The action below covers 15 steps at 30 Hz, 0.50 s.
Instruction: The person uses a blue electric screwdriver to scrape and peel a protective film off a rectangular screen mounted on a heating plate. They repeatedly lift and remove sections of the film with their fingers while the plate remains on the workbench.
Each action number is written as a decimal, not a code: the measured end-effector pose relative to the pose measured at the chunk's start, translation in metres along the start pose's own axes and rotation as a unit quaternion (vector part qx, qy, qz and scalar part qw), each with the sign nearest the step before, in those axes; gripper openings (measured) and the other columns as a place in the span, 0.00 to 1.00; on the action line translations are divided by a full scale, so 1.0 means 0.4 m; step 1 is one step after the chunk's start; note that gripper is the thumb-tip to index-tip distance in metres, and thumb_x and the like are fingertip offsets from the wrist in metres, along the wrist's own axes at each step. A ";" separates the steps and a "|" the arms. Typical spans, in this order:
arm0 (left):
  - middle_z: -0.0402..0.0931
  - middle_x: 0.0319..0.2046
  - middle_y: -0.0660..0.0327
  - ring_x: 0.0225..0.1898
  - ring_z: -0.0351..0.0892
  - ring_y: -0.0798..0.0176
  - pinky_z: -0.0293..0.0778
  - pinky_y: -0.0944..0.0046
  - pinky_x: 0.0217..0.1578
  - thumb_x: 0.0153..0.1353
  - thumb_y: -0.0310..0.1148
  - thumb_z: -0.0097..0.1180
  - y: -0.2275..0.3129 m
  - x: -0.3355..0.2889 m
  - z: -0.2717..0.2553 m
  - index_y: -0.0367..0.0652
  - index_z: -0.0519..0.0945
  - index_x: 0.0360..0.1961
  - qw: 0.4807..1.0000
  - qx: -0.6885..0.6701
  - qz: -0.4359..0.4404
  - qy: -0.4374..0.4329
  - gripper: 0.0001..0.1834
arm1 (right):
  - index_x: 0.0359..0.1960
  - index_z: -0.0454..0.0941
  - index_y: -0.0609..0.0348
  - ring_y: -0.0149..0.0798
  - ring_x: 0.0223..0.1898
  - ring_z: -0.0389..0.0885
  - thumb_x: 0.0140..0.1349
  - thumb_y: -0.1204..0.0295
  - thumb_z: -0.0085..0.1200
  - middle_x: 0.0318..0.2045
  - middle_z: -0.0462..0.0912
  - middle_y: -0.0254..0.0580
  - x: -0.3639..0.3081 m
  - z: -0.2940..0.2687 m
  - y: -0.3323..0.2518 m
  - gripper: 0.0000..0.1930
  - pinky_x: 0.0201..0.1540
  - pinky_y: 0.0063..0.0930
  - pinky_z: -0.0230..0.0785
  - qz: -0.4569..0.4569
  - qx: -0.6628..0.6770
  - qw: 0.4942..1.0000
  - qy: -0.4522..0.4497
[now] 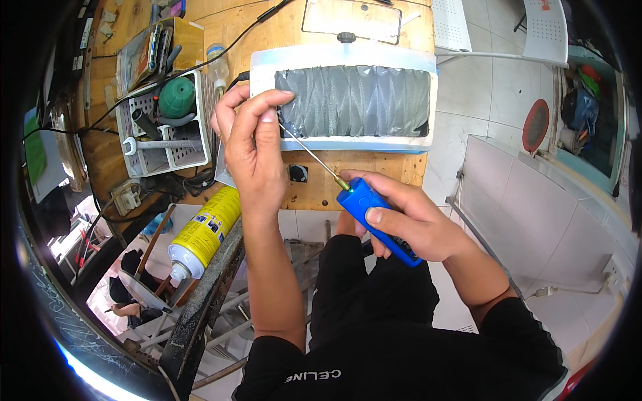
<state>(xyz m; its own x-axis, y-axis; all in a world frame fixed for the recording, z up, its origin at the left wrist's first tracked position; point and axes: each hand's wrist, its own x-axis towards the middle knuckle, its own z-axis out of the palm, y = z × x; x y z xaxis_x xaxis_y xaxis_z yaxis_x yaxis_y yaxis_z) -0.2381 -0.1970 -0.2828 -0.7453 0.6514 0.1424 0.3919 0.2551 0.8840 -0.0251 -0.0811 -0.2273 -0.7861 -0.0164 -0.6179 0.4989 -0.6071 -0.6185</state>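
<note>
Black shirt [414, 334] closest, below both hands. Right hand [418, 227] wrapped round blue handheld tool [374, 214], thumb on its face; tool's thin metal rod [314, 157] slants up-left to left hand [254, 147]. Left hand half-curled at near-left end of grey panel [361, 100]; can't tell if it grips anything. Yellow can [208, 224] lower-left of left hand; white basket [137, 167] farther left on wooden surface [394, 168].
</note>
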 end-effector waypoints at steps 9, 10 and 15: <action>0.70 0.57 0.51 0.65 0.62 0.49 0.54 0.51 0.69 0.62 0.31 0.59 0.007 -0.001 -0.018 0.46 0.86 0.50 0.999 0.015 0.023 -0.038 0.15 | 0.78 0.56 0.67 0.28 0.28 0.80 0.80 0.62 0.48 0.38 0.79 0.41 0.008 0.021 0.039 0.32 0.32 0.23 0.75 -0.045 0.057 0.997 0.009; 0.71 0.56 0.52 0.65 0.62 0.49 0.54 0.51 0.69 0.63 0.31 0.59 0.006 0.003 -0.016 0.46 0.86 0.49 0.999 0.029 0.026 -0.037 0.14 | 0.78 0.56 0.67 0.28 0.28 0.80 0.80 0.62 0.48 0.38 0.79 0.41 0.007 0.022 0.040 0.32 0.32 0.23 0.75 -0.046 0.051 0.998 0.009; 0.71 0.56 0.52 0.65 0.63 0.50 0.54 0.51 0.70 0.68 0.31 0.56 -0.001 0.015 0.000 0.46 0.86 0.48 0.998 0.046 0.031 -0.018 0.11 | 0.78 0.56 0.68 0.28 0.29 0.80 0.80 0.61 0.49 0.39 0.79 0.41 0.010 0.023 0.043 0.33 0.32 0.24 0.75 -0.040 0.059 0.997 0.010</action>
<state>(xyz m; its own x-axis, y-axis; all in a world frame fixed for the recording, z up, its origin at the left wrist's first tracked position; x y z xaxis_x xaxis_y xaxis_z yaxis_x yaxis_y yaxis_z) -0.2429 -0.1933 -0.2824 -0.6989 0.6927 0.1783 0.4860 0.2770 0.8289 -0.0232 -0.0990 -0.2359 -0.8137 0.0508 -0.5791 0.3874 -0.6953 -0.6053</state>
